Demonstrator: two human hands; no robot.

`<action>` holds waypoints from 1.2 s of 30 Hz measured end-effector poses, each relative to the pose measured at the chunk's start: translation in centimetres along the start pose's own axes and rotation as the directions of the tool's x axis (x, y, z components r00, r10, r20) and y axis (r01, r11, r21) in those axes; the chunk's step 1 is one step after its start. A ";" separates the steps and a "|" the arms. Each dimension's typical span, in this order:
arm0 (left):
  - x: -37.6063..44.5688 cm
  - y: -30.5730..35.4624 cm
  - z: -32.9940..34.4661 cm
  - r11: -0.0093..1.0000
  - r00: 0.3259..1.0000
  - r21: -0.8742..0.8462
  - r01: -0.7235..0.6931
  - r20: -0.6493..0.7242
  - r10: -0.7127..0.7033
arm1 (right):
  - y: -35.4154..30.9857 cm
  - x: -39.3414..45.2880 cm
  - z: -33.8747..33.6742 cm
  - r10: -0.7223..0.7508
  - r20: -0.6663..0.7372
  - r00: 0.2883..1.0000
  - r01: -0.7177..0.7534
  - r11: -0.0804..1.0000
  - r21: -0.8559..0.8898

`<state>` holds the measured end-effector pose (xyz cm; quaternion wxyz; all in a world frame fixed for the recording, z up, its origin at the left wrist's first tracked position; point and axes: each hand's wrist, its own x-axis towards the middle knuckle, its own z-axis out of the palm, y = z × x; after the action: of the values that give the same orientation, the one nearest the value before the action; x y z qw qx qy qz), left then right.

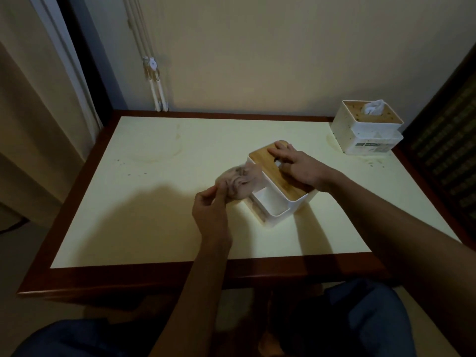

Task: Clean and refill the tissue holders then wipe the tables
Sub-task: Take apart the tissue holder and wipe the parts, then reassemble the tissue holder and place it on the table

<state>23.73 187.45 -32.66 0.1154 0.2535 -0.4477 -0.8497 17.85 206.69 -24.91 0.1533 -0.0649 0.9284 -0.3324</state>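
A dim dining room: wood-edged table (77, 256) against a wall, tissue holders (367, 127) on it.

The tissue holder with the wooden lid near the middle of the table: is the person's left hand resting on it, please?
No, the right hand rests on the wooden lid, while the left hand pinches a crumpled tissue beside it.

Single head view, looking steeply down, close over table (154, 202)

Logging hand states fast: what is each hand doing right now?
Left hand: pinching a soiled cloth.
Right hand: open, fingers flat on the tissue holder's wooden lid.
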 end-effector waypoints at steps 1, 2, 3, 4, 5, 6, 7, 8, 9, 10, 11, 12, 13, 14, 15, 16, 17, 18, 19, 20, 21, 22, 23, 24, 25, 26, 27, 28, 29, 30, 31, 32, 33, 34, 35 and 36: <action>0.6 0.3 -0.6 1.000 0.999 0.002 -0.029 -0.032 0.029 | 0.0 0.1 0.1 0.009 0.003 1.000 -0.009 1.000 0.002; 1.2 0.7 -1.2 0.997 0.996 0.041 -0.073 -0.050 0.075 | 0.0 0.2 0.2 0.024 0.004 1.000 -0.024 1.000 -0.008; 1.8 1.1 -1.7 0.988 0.990 0.093 -0.126 -0.049 0.131 | -0.1 0.4 0.3 0.043 -0.005 0.999 -0.043 0.998 -0.039; 2.2 1.5 -2.2 0.969 0.981 0.165 -0.183 -0.036 0.192 | -0.2 0.5 0.5 0.047 -0.021 0.999 -0.049 0.994 -0.093; 2.7 1.9 -2.7 0.940 0.969 0.246 -0.236 -0.014 0.247 | -0.2 0.6 0.7 0.036 -0.034 0.999 -0.041 0.988 -0.152; 3.1 2.3 -3.1 0.900 0.955 0.329 -0.285 0.012 0.298 | -0.3 0.7 0.8 0.020 -0.044 0.999 -0.028 0.980 -0.196; 3.5 2.6 -3.4 0.854 0.938 0.404 -0.328 0.031 0.345 | -0.4 0.7 0.9 0.004 -0.051 0.999 -0.015 0.976 -0.216; 3.8 2.9 -3.6 0.810 0.921 0.463 -0.360 0.038 0.388 | -0.4 0.8 1.0 -0.015 -0.058 0.998 0.002 0.974 -0.225; 4.2 3.2 -3.9 0.776 0.905 0.499 -0.385 0.038 0.425 | -0.3 0.8 1.0 -0.031 -0.061 0.998 0.016 0.973 -0.231; 4.6 3.6 -4.1 0.747 0.888 0.528 -0.405 0.033 0.458 | -0.4 0.8 0.9 -0.034 -0.054 0.998 0.020 0.970 -0.242; 5.0 3.9 -4.3 0.714 0.872 0.556 -0.424 0.039 0.487 | -0.2 0.9 0.8 -0.024 -0.038 0.999 0.014 0.967 -0.256; 5.3 4.2 -4.6 0.666 0.854 0.596 -0.449 0.067 0.516 | -0.2 1.0 0.7 -0.008 -0.015 1.000 0.004 0.962 -0.272; 5.7 4.2 -4.9 0.609 0.837 0.636 -0.474 0.109 0.537 | -0.1 1.2 0.6 0.007 0.007 1.000 -0.004 0.957 -0.289; 5.8 4.2 -5.1 0.542 0.830 0.694 -0.474 0.145 0.539 | -0.1 1.4 0.5 0.018 0.031 0.999 -0.007 0.950 -0.312; 5.7 4.1 -5.2 0.471 0.838 0.767 -0.435 0.154 0.524 | -0.2 1.6 0.4 0.019 0.059 0.998 0.002 0.944 -0.331; 5.3 4.0 -5.1 0.395 0.847 0.837 -0.379 0.142 0.512 | -0.3 1.7 0.2 0.026 0.090 0.996 0.007 0.938 -0.346; 4.7 3.9 -4.9 0.326 0.842 0.876 -0.355 0.148 0.519 | -0.5 1.7 0.1 0.030 0.118 0.993 0.014 0.935 -0.356; 4.3 3.7 -4.7 0.261 0.822 0.886 -0.383 0.197 0.535 | -0.6 1.6 0.0 0.030 0.141 0.990 0.025 0.927 -0.374; 3.7 3.6 -4.4 0.202 0.791 0.870 -0.449 0.282 0.543 | -0.6 1.4 -0.1 0.016 0.151 0.988 0.048 0.912 -0.406; 3.3 3.2 -4.0 0.165 0.766 0.837 -0.522 0.376 0.522 | -0.5 1.1 -0.1 -0.012 0.140 0.990 0.074 0.892 -0.447; 3.0 2.7 -3.5 0.162 0.758 0.796 -0.583 0.461 0.461 | -0.3 0.7 0.0 -0.052 0.101 0.994 0.094 0.875 -0.476; 2.6 2.2 -2.9 0.200 0.758 0.752 -0.628 0.532 0.379 | 0.1 -0.1 0.3 -0.095 0.032 0.995 0.099 0.872 -0.479; 2.2 1.7 -2.4 0.255 0.757 0.715 -0.651 0.584 0.294 | 0.6 -1.1 0.8 -0.133 -0.066 0.989 0.089 0.888 -0.451; 1.7 1.1 -1.9 0.310 0.750 0.683 -0.661 0.621 0.230 | 1.2 -2.5 1.3 -0.160 -0.186 0.970 0.074 0.914 -0.398; 1.2 0.7 -1.5 0.359 0.745 0.661 -0.659 0.640 0.189 | 1.9 -4.0 1.9 -0.166 -0.307 0.937 0.058 0.942 -0.331; 0.7 0.3 -1.1 0.403 0.747 0.649 -0.646 0.646 0.157 | 2.8 -5.6 2.6 -0.144 -0.418 0.897 0.038 0.967 -0.252; 0.2 0.0 -0.8 0.443 0.756 0.646 -0.622 0.643 0.124 | 3.6 -7.0 3.3 -0.089 -0.508 0.857 0.008 0.987 -0.160; -0.1 -0.4 -0.5 0.472 0.769 0.654 -0.591 0.634 0.086 | 4.6 -8.2 4.1 -0.003 -0.575 0.818 -0.033 0.998 -0.053; -0.4 -0.8 -0.3 0.486 0.780 0.668 -0.564 0.623 0.049 | 5.3 -9.0 4.9 0.109 -0.614 0.782 -0.085 0.994 0.069; -0.6 -1.1 -0.1 0.487 0.789 0.681 -0.547 0.613 0.028 | 6.0 -9.6 5.6 0.222 -0.629 0.745 -0.128 0.973 0.191; -0.8 -1.5 0.0 0.489 0.796 0.686 -0.538 0.605 0.028 | 6.6 -10.1 6.2 0.307 -0.630 0.713 -0.149 0.945 0.291; -1.1 -1.8 0.1 0.495 0.804 0.688 -0.530 0.593 0.037 | 6.9 -10.3 6.7 0.356 -0.628 0.692 -0.146 0.921 0.360; -1.1 -2.0 0.1 0.506 0.813 0.688 -0.519 0.581 0.044 | 7.1 -10.4 7.1 0.374 -0.624 0.686 -0.134 0.908 0.397; -1.2 -2.1 0.1 0.511 0.822 0.694 -0.507 0.568 0.044 | 7.3 -10.3 7.3 0.375 -0.609 0.699 -0.121 0.901 0.416; -1.5 -2.2 0.2 0.512 0.829 0.701 -0.497 0.558 0.040 | 7.5 -10.2 7.6 0.367 -0.584 0.724 -0.111 0.897 0.427; -1.7 -2.3 0.2 0.516 0.833 0.705 -0.487 0.553 0.032 | 7.6 -10.1 7.8 0.355 -0.559 0.749 -0.104 0.896 0.431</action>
<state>25.10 189.63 -33.85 0.0011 -0.0110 -0.8384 -0.5449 29.83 210.14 -33.00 -0.1132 0.1961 0.8458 -0.4831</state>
